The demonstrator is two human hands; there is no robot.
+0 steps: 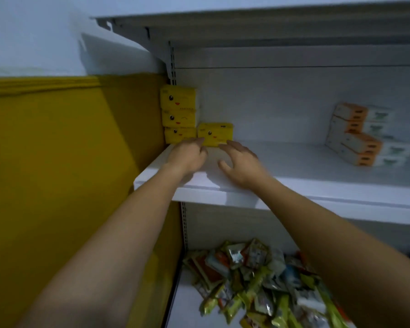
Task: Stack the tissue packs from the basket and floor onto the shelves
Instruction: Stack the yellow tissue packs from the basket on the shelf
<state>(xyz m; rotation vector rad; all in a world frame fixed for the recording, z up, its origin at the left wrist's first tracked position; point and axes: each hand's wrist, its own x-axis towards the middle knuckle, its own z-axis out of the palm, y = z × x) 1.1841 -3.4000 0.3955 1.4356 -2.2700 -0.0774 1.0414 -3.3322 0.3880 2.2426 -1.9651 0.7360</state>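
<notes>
A column of three yellow tissue packs [179,114] with cartoon faces stands at the back left corner of the white shelf [294,185]. A fourth yellow pack [215,133] sits on the shelf just right of that column's bottom pack. My left hand [187,155] reaches in with its fingertips at the lower left edge of this pack. My right hand [240,162] is spread, its fingertips at the pack's lower right edge. Neither hand wraps round the pack. The basket and floor are out of view.
Orange-and-white tissue packs [362,136] are stacked at the right of the same shelf. The shelf below holds a heap of small snack packets [258,280]. A yellow side panel [69,174] borders the left. Another shelf [270,20] hangs overhead.
</notes>
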